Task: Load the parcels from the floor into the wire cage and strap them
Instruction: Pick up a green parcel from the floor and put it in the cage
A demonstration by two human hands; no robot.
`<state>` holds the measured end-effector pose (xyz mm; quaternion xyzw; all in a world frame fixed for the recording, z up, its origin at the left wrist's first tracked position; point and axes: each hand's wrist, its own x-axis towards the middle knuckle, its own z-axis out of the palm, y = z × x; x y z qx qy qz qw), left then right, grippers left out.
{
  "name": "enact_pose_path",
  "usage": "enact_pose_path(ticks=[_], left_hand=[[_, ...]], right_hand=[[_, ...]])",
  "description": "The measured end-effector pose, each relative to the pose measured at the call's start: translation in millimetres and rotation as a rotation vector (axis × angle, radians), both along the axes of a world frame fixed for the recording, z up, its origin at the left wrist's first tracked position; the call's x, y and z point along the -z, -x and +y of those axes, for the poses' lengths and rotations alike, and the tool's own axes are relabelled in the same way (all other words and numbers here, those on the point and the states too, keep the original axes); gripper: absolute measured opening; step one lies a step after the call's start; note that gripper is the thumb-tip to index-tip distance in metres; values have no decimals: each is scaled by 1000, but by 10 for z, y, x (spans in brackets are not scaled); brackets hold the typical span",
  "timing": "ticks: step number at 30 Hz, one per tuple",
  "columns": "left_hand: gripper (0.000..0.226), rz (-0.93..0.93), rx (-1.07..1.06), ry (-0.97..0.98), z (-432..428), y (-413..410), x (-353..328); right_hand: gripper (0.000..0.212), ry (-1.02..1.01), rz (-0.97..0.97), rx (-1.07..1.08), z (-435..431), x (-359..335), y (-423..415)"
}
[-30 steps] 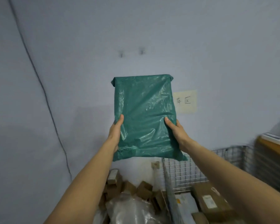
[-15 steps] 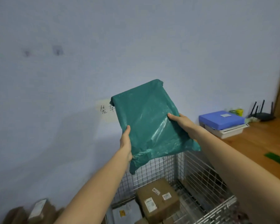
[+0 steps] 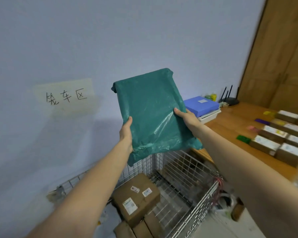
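Two grips pinched the green poly mailer (image 3: 150, 114) by its sides, left hand (image 3: 126, 133) and right hand (image 3: 186, 117), above the wire cage (image 3: 184, 170); I'd say it wanted lowering flat beside the cardboard box (image 3: 136, 198).

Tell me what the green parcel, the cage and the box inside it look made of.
Green parcel: thin plastic film, glossy, judging by its wrinkles and sheen. Wire cage: likely bare steel wire, a silvery grid. Box: matte brown cardboard, with paper labels.
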<state>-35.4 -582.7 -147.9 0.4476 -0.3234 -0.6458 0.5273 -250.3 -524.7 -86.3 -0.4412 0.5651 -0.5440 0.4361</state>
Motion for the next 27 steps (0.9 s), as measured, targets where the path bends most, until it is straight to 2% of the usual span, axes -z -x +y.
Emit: enact_pose_path(ticks=[5, 10, 14, 16, 19, 22, 25, 27], left_hand=[[74, 8, 19, -109, -297, 173, 459], [64, 10, -20, -210, -459, 306, 935], [93, -24, -90, -317, -928, 345, 1811], [86, -15, -90, -355, -880, 489, 1877], [55, 33, -141, -377, -813, 793, 2023], [55, 41, -210, -453, -776, 1108, 2345], [41, 14, -296, -589, -629, 1293, 2756], [47, 14, -345, -699, -482, 1344, 3092]], right_hand=[[35, -104, -12, 9, -286, 301, 143], [29, -253, 36, -62, -706, 798, 326], [19, -369, 59, -173, -1155, 1328, 531], [20, -440, 56, -225, -1356, 1595, 659], [33, -517, 47, -283, -1631, 2038, 919], [43, -576, 83, -320, -1821, 2490, 1178], [47, -649, 98, -375, -1845, 2994, 1281], [50, -715, 106, -435, -1774, 3388, 1270]])
